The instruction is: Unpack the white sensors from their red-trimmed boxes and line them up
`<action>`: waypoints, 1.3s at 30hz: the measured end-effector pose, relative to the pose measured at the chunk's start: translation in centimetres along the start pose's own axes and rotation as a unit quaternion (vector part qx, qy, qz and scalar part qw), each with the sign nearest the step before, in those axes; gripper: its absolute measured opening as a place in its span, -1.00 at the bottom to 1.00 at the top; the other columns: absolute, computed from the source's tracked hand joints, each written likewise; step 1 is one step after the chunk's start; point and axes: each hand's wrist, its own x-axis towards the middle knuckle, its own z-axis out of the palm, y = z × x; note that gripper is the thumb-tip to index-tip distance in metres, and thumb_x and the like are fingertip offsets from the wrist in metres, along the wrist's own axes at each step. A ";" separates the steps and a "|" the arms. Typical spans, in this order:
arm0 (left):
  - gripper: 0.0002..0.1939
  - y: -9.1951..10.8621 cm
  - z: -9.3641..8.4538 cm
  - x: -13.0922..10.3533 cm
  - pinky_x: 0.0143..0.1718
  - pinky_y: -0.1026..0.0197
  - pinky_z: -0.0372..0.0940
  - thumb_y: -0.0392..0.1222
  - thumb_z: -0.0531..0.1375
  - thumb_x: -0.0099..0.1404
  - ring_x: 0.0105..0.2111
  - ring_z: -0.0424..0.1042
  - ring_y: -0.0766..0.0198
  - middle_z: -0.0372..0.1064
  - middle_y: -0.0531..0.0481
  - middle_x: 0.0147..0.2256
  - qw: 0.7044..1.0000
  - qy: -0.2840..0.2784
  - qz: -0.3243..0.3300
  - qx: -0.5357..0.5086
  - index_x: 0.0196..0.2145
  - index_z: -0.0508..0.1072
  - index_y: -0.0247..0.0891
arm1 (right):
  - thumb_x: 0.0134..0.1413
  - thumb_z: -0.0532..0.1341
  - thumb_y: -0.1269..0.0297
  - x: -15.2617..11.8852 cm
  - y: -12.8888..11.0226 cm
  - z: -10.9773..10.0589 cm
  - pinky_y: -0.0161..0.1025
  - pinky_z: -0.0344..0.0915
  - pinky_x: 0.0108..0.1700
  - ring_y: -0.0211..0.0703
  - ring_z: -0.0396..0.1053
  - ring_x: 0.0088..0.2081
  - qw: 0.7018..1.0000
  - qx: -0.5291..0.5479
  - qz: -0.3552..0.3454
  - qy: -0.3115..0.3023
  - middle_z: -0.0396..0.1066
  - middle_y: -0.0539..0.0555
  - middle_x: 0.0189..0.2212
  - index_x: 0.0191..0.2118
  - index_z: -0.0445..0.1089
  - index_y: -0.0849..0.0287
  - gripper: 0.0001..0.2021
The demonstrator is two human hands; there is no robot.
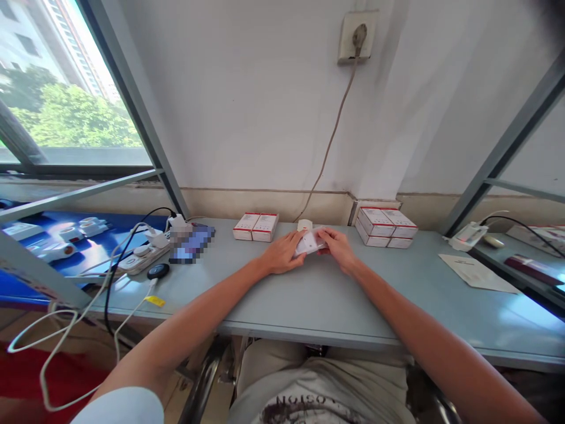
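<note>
My left hand (pixel 283 253) and my right hand (pixel 341 248) meet at the middle of the grey desk. Between them is a small flat white piece (pixel 308 242) that looks wrapped in clear plastic. The fingers of my left hand lie over its left side, with the thumb along the near edge. At its right end, my right hand pinches the clear part. What exactly the piece is, I cannot make out. Just behind it stands a small cream-coloured object (pixel 304 224), partly hidden. Two white boxes with red edges (pixel 256 227) lie to the left of my hands.
Stacked white-and-red boxes (pixel 386 227) stand on the right, near the wall. A paper sheet (pixel 477 272) and a white plug-like device (pixel 467 237) lie farther right. On the left are a blurred-out phone (pixel 192 244), a power strip (pixel 143 256), a round black device (pixel 158 271) and loose cables.
</note>
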 end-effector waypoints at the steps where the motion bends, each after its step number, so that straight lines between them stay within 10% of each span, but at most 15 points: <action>1: -0.27 0.1 0.0 0.0 0.19 -0.16 0.41 -0.02 0.15 0.48 0.21 0.42 -0.12 0.33 -0.31 0.27 1.000 -0.004 -0.002 -0.002 0.48 0.02 -0.20 | -0.06 0.45 -0.03 0.1 0.0 -0.1 -0.27 0.46 -0.43 -0.18 0.42 -0.37 1.000 -0.007 -0.001 0.005 0.52 0.02 -0.40 -0.32 0.58 0.15 -0.67; 17: -0.29 0.4 -0.8 -0.1 0.01 -0.01 0.45 -0.02 0.15 0.42 0.07 0.54 -0.07 0.42 -0.22 0.21 0.997 -0.054 -0.039 0.035 0.45 0.12 -0.15 | -0.16 0.47 0.20 1.5 0.8 -1.4 -0.22 0.28 -0.22 -0.19 0.27 -0.36 0.969 -0.161 -0.152 0.112 0.34 -0.07 -0.39 -0.29 0.40 0.07 -0.70; 39: -0.31 0.6 -0.5 0.1 -0.05 0.01 0.45 0.03 0.18 0.41 0.04 0.56 -0.12 0.45 -0.25 0.19 0.990 -0.057 -0.047 0.118 0.41 0.22 -0.23 | 0.14 0.33 -0.15 0.9 0.5 -1.2 -0.28 0.19 -0.38 -0.25 0.21 -0.47 0.985 -0.125 -0.106 -0.061 0.41 -0.04 -0.49 -0.40 0.50 0.08 -0.63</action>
